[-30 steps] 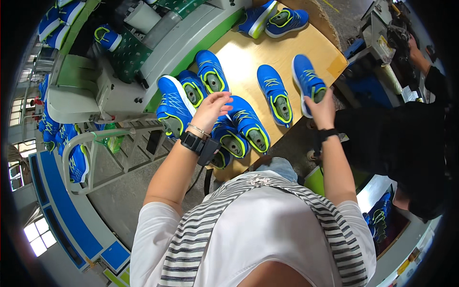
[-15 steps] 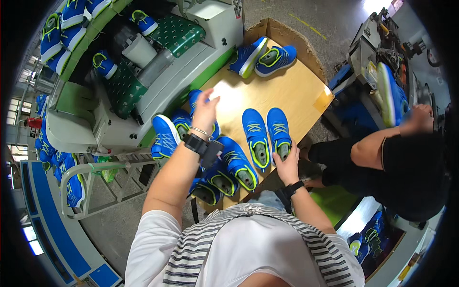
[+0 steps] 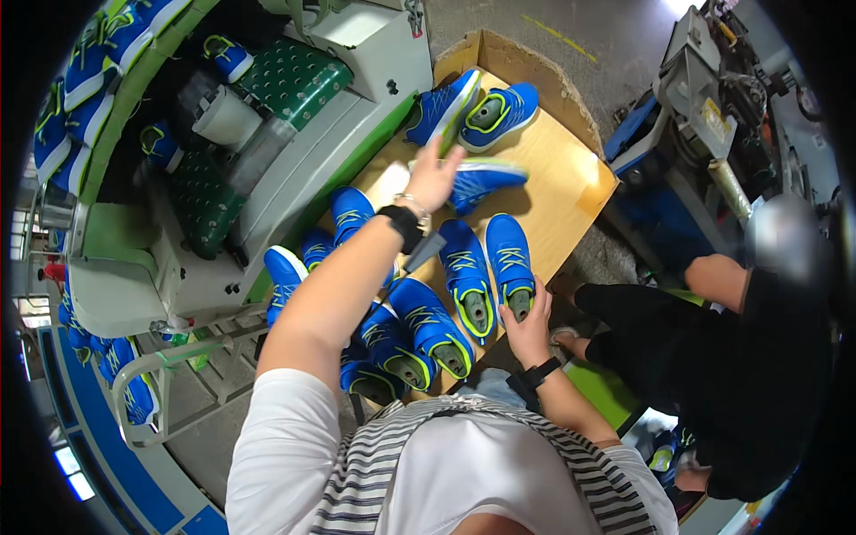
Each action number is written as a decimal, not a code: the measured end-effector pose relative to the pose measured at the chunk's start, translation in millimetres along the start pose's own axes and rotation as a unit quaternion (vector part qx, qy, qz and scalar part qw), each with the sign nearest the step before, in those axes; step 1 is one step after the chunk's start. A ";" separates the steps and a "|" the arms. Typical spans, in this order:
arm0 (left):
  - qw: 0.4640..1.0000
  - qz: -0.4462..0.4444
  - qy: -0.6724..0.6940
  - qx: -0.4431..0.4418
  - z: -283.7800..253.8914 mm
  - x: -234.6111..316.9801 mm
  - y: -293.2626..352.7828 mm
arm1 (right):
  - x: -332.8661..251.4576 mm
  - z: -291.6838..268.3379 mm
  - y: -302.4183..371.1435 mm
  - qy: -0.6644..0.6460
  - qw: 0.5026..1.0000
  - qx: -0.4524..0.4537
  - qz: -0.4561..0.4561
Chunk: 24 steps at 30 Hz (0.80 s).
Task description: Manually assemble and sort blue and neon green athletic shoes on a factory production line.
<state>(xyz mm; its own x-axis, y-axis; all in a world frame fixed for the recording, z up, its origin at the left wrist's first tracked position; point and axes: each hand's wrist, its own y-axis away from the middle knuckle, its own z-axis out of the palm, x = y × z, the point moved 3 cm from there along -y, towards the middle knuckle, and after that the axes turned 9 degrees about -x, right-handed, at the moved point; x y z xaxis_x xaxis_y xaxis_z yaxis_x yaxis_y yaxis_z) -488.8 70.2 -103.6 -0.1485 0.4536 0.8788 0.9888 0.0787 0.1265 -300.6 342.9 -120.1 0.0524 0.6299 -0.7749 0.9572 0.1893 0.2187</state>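
My right hand grips the heel of a blue sneaker with lime lining, standing toe away from me on the wooden board. Close to its left side is a matching sneaker. My left hand is over the board, fingers stretched apart, nothing held in it. Right beside those fingers, another blue sneaker lies on its side, slightly blurred; whether they touch it I cannot tell. Several more sneakers crowd the board's near left, partly hidden by my left forearm.
At the board's far end, two sneakers rest against a cardboard edge. On the left, a machine with green perforated plates carries shoes. A co-worker in dark clothes is at the right, near equipment.
My left hand has moved right and farther out. A sneaker now lies on its side there; the one near the co-worker's hand is gone from view. My right hand stays at its sneaker's heel.
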 end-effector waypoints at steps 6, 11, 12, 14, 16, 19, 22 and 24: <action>0.830 0.070 -0.539 -0.126 29.5 13.6 12.1 | 6.9 -3.4 -5.3 0.009 1.000 0.006 -0.011; 0.740 0.122 -0.605 -0.269 -4.9 22.6 0.9 | 5.8 -3.3 -4.4 0.008 1.000 0.009 -0.024; 0.739 0.120 -0.607 -0.267 -6.7 14.2 -0.8 | 5.5 -3.0 -3.7 0.010 1.000 0.014 -0.023; 0.650 0.246 -0.709 -0.120 -9.7 -14.7 -2.3 | 4.6 -0.6 -2.5 0.006 1.000 0.011 -0.023; 0.694 0.216 -0.654 -0.209 -10.8 -5.0 -1.0 | 10.0 -1.4 -5.3 0.004 1.000 0.017 -0.018; 0.813 0.149 -0.531 -0.187 -32.3 3.5 21.4 | 10.0 0.2 -2.2 0.011 1.000 0.019 -0.021; 0.939 -0.041 -0.297 -0.169 -60.2 11.7 48.2 | 3.9 -1.8 -1.2 -0.002 0.999 0.018 -0.027; 0.944 -0.180 -0.043 -0.274 -61.6 9.4 72.8 | 7.3 -2.5 -0.5 -0.005 0.999 0.020 -0.028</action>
<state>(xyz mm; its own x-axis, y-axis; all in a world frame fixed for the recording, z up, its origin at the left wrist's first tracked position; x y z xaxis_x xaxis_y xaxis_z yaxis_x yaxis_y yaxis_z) -417.4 25.5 -57.8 -0.4525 0.5566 0.6967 0.7290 -0.2190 0.6485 -301.4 349.3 -124.3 0.0006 0.6118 -0.7910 0.9696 0.1933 0.1502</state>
